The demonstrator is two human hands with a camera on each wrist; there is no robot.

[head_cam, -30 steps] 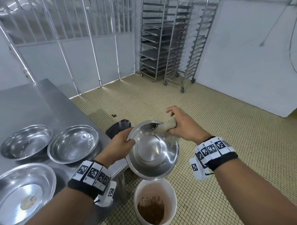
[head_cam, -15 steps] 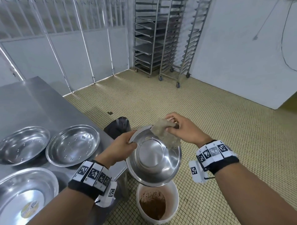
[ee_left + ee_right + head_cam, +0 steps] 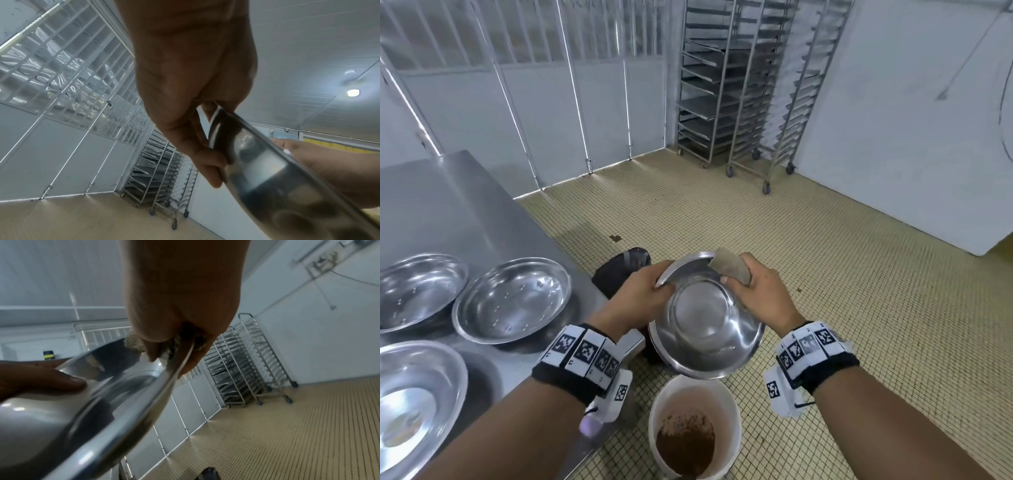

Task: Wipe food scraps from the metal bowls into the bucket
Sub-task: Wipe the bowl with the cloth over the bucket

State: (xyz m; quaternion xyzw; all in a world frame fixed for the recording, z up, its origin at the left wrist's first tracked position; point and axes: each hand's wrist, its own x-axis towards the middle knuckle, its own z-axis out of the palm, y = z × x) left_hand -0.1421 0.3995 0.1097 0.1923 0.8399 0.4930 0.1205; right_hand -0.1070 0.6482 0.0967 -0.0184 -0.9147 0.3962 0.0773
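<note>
A metal bowl is held tipped steeply over the white bucket, its outer underside turned towards me. My left hand grips the bowl's upper left rim; the left wrist view shows the fingers curled round the edge of the bowl. My right hand pinches a beige cloth against the upper right rim. In the right wrist view the cloth is folded over the bowl's edge. Brown scraps lie in the bucket's bottom.
Three more metal bowls sit on the steel table at my left. A dark bin stands behind the held bowl. Wheeled tray racks line the far wall, across tiled floor.
The bowl has turned over from showing its inside to showing its underside. My right hand and the cloth moved from inside the bowl onto its upper right rim.
</note>
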